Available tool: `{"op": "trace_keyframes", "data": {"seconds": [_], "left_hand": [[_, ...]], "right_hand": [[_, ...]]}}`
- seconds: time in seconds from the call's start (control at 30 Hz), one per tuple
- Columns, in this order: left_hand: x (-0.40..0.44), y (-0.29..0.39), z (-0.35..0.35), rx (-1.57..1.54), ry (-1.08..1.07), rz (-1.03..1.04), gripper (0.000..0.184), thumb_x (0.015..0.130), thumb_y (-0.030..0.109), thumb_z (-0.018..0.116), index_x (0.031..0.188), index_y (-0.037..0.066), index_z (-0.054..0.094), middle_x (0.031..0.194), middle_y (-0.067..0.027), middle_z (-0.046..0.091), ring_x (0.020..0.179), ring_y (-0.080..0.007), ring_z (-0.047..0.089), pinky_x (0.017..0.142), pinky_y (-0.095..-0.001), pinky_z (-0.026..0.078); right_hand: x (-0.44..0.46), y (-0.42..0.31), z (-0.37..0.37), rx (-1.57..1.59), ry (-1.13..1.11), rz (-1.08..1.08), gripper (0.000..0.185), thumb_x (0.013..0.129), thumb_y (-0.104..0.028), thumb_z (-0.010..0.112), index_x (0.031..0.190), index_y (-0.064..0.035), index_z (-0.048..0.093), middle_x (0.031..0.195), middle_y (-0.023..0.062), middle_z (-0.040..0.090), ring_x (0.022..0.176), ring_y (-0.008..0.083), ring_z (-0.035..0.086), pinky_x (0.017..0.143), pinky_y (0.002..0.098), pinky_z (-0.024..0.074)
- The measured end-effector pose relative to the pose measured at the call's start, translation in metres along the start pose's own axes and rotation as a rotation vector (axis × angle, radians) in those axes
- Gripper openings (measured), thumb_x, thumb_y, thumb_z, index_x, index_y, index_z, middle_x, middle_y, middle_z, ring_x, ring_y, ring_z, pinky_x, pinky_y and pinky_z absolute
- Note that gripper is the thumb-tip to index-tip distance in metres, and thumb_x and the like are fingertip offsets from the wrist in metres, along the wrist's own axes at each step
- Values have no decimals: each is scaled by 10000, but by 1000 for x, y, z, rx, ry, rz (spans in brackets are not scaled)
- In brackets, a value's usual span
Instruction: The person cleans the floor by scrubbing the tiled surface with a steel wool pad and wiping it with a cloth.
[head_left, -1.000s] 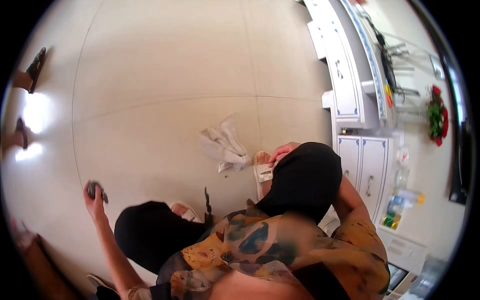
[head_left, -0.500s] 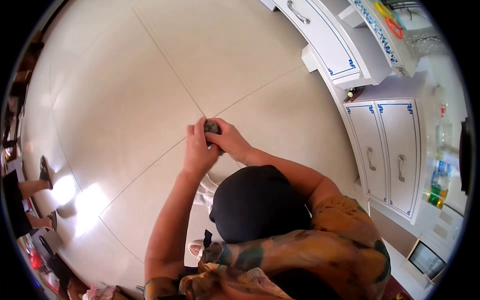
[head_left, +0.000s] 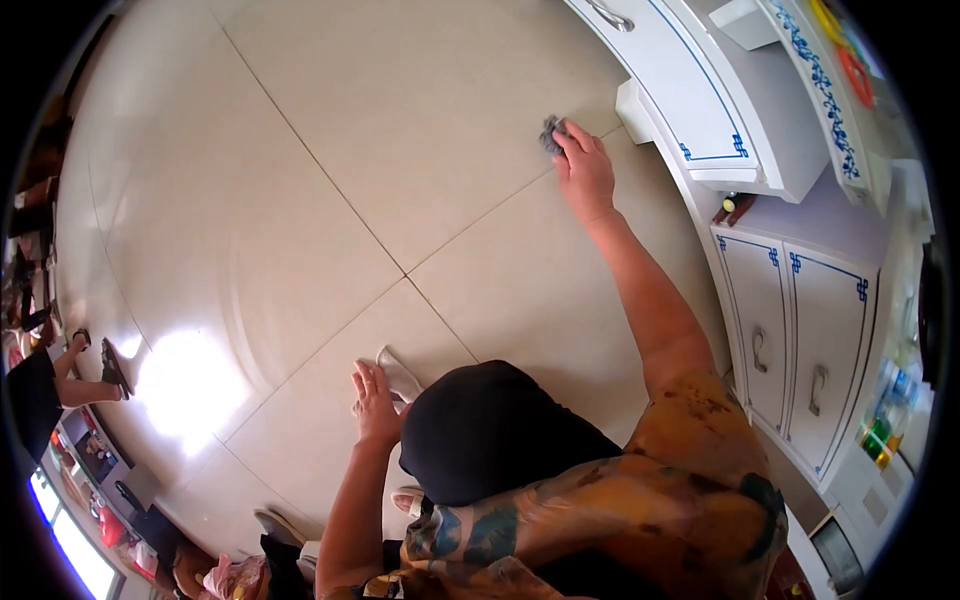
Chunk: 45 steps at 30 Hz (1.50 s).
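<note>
Grey wad, one: upper right of frame, at the floor; right hand grip closed round it; flat, even pressure advisable. Left hand, lower centre: fingers loosely spread, beside pale cloth.

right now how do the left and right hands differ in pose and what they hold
The right hand grips a grey wad; the left hand shows nothing in its grip. The right hand reaches out on an extended arm, while the left hand is close beside the black-clad knee. Both hands are bare.
</note>
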<state>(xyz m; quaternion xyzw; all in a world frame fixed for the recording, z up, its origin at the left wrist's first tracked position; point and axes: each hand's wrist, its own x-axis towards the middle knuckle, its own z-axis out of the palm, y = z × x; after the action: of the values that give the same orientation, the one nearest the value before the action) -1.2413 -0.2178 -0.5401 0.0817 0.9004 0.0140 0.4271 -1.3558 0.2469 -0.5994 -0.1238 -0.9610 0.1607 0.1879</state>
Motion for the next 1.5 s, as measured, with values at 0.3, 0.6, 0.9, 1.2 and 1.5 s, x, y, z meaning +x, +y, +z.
{"op": "trace_keyframes", "data": {"seconds": [0.3, 0.6, 0.9, 1.2, 1.5], "left_hand": [[20, -16, 11, -52, -90, -52, 859, 804, 425, 609, 1424, -5, 197, 1505, -266, 20, 1381, -441, 124, 1014, -542, 330], [14, -7, -6, -37, -138, -37, 859, 810, 418, 614, 1420, -18, 195, 1501, -275, 35, 1372, -463, 125, 1025, -525, 322], [11, -16, -5, -115, -67, 57, 861, 765, 351, 678, 1404, -23, 239, 1485, -308, 57, 1349, -496, 161, 1016, -529, 329], [10, -14, -9, -101, -66, 77, 836, 758, 340, 685, 1386, -28, 272, 1468, -333, 84, 1312, -535, 209, 1011, -521, 338], [7, -8, -13, -55, -44, 89, 781, 765, 319, 692, 1354, -29, 314, 1453, -347, 108, 1301, -538, 226, 966, -540, 373]], "right_hand": [[75, 35, 25, -142, -87, -107, 172, 840, -176, 591, 988, -92, 616, 1096, 41, 552, 941, 270, 556, 688, 401, 521], [105, 58, 34, -247, -104, -31, 149, 845, -215, 549, 831, -88, 625, 909, 71, 568, 805, 286, 619, 647, 425, 507], [107, 45, 32, -223, -190, 93, 142, 866, -175, 488, 896, -68, 576, 1024, 121, 577, 819, 307, 603, 704, 427, 498], [143, 75, 43, -439, -118, -71, 124, 851, -141, 505, 901, -52, 574, 945, 102, 580, 854, 307, 580, 681, 426, 508], [126, 77, 31, -453, -215, -145, 160, 875, -152, 472, 929, -46, 578, 956, 94, 588, 937, 312, 560, 729, 420, 519]]}}
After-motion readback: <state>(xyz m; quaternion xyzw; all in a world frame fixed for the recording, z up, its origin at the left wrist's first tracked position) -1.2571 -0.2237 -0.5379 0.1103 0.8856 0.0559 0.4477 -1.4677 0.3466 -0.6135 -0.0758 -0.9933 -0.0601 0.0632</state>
